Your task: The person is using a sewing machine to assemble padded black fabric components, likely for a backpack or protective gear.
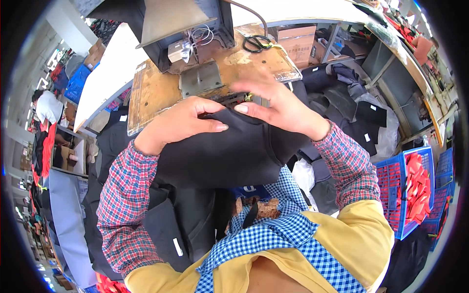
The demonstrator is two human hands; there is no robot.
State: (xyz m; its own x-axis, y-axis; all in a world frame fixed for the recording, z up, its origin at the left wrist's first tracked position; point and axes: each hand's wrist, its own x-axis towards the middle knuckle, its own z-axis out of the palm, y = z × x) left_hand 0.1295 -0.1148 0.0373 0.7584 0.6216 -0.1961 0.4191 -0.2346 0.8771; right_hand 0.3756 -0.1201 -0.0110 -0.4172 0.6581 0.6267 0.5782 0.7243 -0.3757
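A black fabric panel [210, 158] drapes from the front edge of a wooden worktop [149, 93] toward the wearer's lap; it looks light, soft and bendy, probably best held along its upper edge. The left hand [178, 121] lies there, thumb and forefinger apart; whether it pinches cloth cannot be told. The right hand [282, 106] has its thumb by that edge, its blurred fingers spread wide. Just beyond, a metal plate [201, 79] and dark machine housing [157, 56] limit forward reach; a coiled black cable [256, 44] lies behind, and a blue basket [401, 168] of red pieces [417, 190] stands at right.
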